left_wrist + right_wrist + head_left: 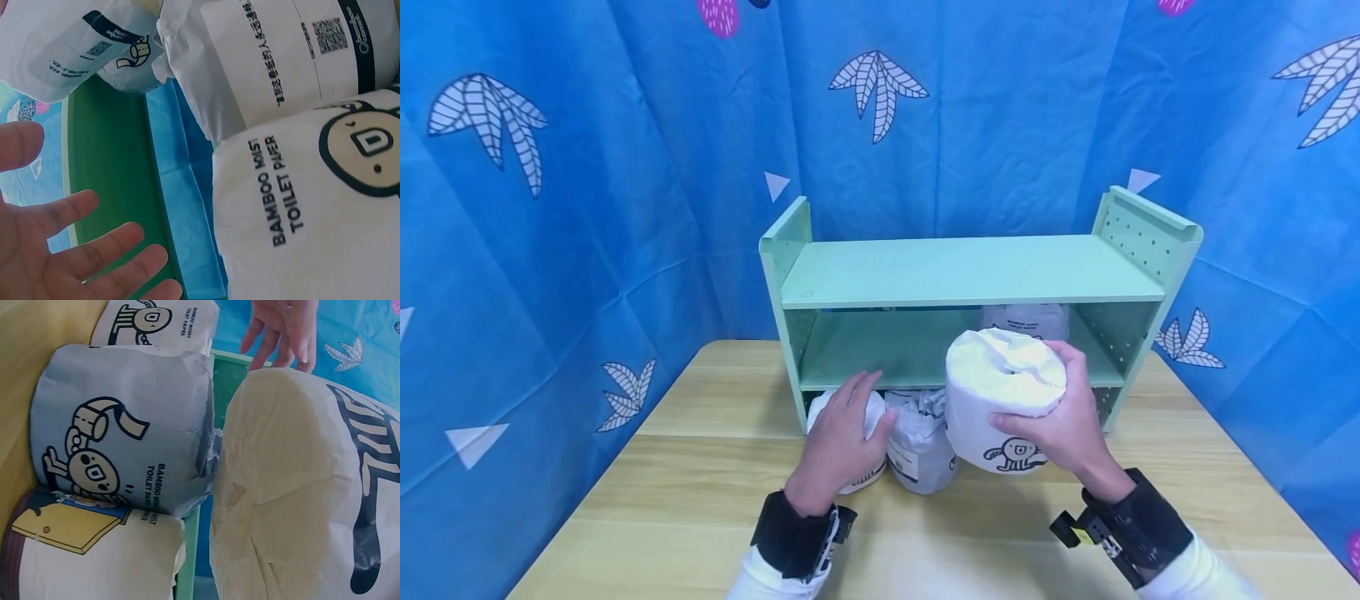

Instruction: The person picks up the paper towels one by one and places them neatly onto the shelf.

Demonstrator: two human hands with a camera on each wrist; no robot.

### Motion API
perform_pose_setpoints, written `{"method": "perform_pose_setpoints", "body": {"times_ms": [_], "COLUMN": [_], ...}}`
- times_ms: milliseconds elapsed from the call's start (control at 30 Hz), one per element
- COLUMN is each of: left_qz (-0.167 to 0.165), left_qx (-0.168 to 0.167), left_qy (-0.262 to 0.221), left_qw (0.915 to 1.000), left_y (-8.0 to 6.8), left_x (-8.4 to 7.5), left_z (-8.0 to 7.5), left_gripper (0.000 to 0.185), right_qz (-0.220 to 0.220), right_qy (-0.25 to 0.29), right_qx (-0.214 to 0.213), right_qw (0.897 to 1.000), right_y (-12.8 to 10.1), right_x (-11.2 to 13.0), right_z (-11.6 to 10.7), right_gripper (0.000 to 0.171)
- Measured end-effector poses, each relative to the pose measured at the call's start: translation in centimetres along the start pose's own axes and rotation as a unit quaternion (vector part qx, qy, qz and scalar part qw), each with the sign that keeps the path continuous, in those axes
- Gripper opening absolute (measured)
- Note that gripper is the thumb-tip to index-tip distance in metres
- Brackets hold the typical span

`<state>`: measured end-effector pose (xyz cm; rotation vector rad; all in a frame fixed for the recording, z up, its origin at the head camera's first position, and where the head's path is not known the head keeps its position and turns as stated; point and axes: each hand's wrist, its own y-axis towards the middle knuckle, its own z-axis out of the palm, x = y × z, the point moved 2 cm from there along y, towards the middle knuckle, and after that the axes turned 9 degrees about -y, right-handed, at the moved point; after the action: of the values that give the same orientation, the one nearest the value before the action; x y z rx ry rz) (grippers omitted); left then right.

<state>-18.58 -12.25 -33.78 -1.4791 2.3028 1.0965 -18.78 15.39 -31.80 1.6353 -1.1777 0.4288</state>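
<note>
My right hand point(1052, 408) grips a white paper-wrapped toilet paper roll point(988, 408) from its right side, raised in front of the green shelf point(970, 271). In the right wrist view that toilet paper roll point(281, 481) fills the right half. My left hand point(846, 442) hovers with fingers spread and nothing in its grasp; the left wrist view shows its palm and fingers point(112, 250). Just beyond it, partly hidden, is a wrapped roll point(868, 479). A greyish wrapped roll point(922, 446) stands on the wooden table between the two hands.
Another wrapped roll point(1026, 319) sits on the shelf's middle level at the right, partly hidden by the held roll. The shelf has raised, perforated side panels point(1142, 237). A blue patterned curtain point(625, 167) hangs behind and beside the wooden table point(700, 500).
</note>
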Motion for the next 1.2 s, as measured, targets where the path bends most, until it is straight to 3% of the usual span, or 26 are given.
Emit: {"method": "perform_pose_setpoints", "body": {"times_ms": [500,833,1200], "left_qz": [-0.001,-0.013,-0.015], "left_qx": [-0.020,-0.024,-0.027], "left_qy": [0.001,-0.002,-0.007], "left_qw": [0.9998,0.9996,0.9995], "left_y": [-0.2,-0.2,-0.2], "left_x": [0.8,1.2,1.2], "left_z": [-1.1,-1.9,-2.3], "left_gripper": [0.061,0.060,0.062], "right_qz": [0.001,0.004,0.037], "right_qy": [0.036,0.023,0.035], "right_qx": [-0.016,-0.016,-0.012], "right_qw": [0.999,1.000,0.999], "right_y": [2.0,3.0,4.5], "right_x": [0.2,0.1,-0.1], "right_z": [2.1,3.5,4.9], "right_gripper": [0.104,0.107,0.109]}}
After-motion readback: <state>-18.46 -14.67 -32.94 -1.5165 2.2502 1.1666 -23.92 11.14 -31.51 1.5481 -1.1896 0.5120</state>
